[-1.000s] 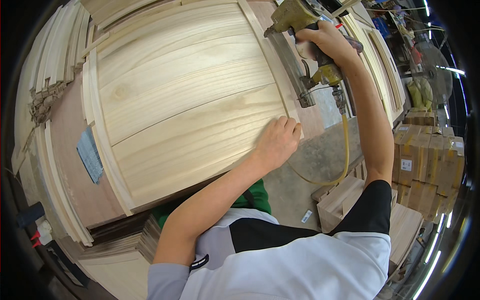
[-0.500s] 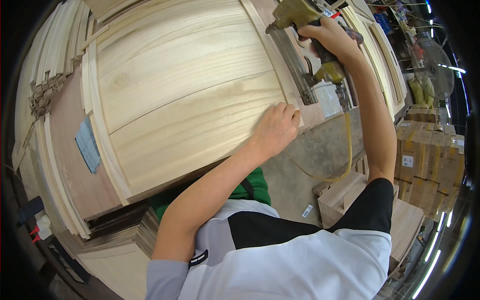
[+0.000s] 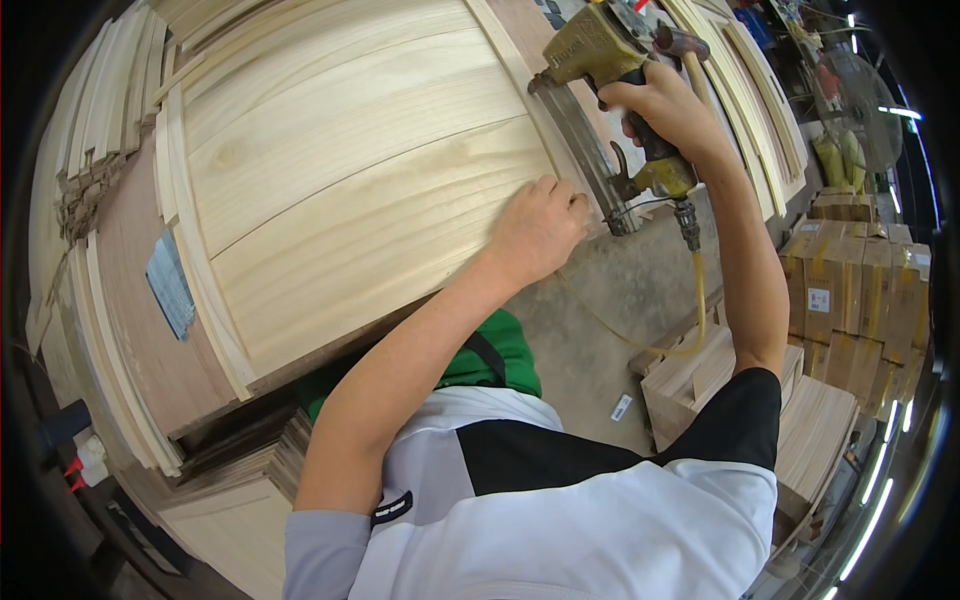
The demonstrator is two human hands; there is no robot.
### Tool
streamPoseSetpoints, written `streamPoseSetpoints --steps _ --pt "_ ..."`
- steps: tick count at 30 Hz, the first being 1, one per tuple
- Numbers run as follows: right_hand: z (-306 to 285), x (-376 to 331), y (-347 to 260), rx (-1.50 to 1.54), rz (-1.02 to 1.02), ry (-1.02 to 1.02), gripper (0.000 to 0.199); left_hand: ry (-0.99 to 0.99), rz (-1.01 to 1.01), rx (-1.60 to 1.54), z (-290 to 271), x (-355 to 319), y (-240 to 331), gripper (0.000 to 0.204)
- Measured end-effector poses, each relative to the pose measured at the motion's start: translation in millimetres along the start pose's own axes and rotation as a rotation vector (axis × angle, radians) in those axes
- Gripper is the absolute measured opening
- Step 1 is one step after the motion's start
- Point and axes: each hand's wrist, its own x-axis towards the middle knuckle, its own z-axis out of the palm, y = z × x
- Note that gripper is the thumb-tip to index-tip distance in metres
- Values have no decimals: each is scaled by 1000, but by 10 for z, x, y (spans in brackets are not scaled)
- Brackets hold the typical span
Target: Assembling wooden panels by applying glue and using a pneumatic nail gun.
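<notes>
My right hand (image 3: pixel 672 112) is wrapped round the handle of a worn yellow-olive nail gun (image 3: pixel 585 45). Its nose points left, over the edge strip of the panel, and a yellow air hose (image 3: pixel 699 290) hangs from the handle's lower end. On the bench lies a pale wooden panel (image 3: pixel 370 150) made of several boards. Along the panel's right side runs a narrow wooden strip (image 3: pixel 515 65). At the near right corner my left hand (image 3: pixel 540 230) has its fingers curled over the near end of this strip. The fingertips are partly hidden.
Bundled wooden strips (image 3: pixel 105 90) lie at the far left. A blue-grey piece (image 3: pixel 170 285) sits left of the panel. A mallet-like tool (image 3: pixel 682 42) lies beyond my right hand. Stacked boards (image 3: pixel 690 385) and cardboard boxes (image 3: pixel 845 290) stand at right; the hose hangs over the floor.
The nail gun has come slightly nearer, its nose staying by the strip. My left hand has shifted a little left and away from me. The whole view has moved slightly.
</notes>
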Motion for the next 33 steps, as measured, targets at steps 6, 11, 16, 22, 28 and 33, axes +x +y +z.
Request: streamPoseSetpoints --steps 6,11,16,22,28,33 --pt "-47 -240 39 -35 34 -49 26 15 -11 -45 -41 -11 -6 25" --pt "-29 -477 96 15 82 7 29 105 26 -67 -20 5 -41 19" --pt "-120 -721 228 -64 122 9 30 193 0 -96 -54 38 -10 17" --pt "-74 -1014 213 -79 178 -5 30 322 -151 -240 -112 88 -22 14" --pt "-216 -1153 287 34 145 76 28 394 -379 -386 -717 -222 -96 12" --pt "-476 -1011 723 277 172 216 26 409 -534 -274 -1390 -915 -290 9"
